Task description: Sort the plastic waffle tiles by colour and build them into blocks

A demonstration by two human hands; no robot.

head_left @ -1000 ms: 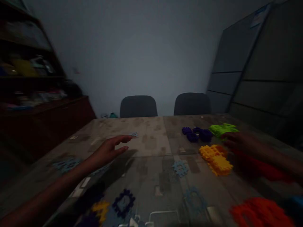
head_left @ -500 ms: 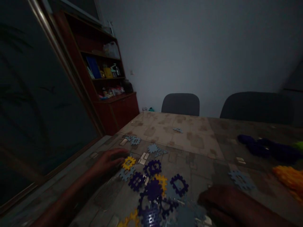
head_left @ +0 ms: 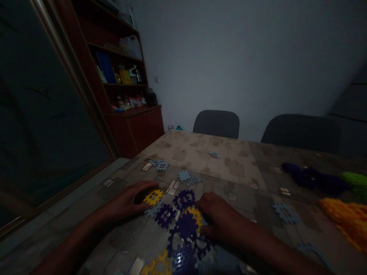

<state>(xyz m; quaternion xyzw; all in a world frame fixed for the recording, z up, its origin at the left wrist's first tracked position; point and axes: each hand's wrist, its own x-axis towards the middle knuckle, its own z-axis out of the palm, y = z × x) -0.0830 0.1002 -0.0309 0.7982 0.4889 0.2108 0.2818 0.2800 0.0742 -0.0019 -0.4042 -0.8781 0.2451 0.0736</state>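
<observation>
My left hand (head_left: 134, 200) curves beside a yellow notched plastic piece with a window cut-out (head_left: 153, 197), thumb and fingers apart. The fingertips are close to its edge; whether they touch it I cannot tell. Over the middle of the pile reaches my right hand (head_left: 216, 214), thumb and fingers parted around the right side of another yellow piece (head_left: 195, 217). Purple notched pieces lie beside and below: a windowed one (head_left: 165, 215), an arched one (head_left: 184, 199) and a solid one (head_left: 187, 226). What lies under my right palm is hidden.
Grey-blue notched pieces (head_left: 184, 175) are scattered on the patterned tablecloth (head_left: 229, 172). A yellow piece (head_left: 159, 264) lies at the near edge. Orange (head_left: 344, 217), purple (head_left: 315, 179) and green fluffy items sit at the right. Two chairs (head_left: 216, 124) stand behind the table.
My right hand has moved left from the table's right side onto the pile, covering the purple frame piece. My left hand's fingers have spread around the yellow windowed piece. The view has shifted slightly.
</observation>
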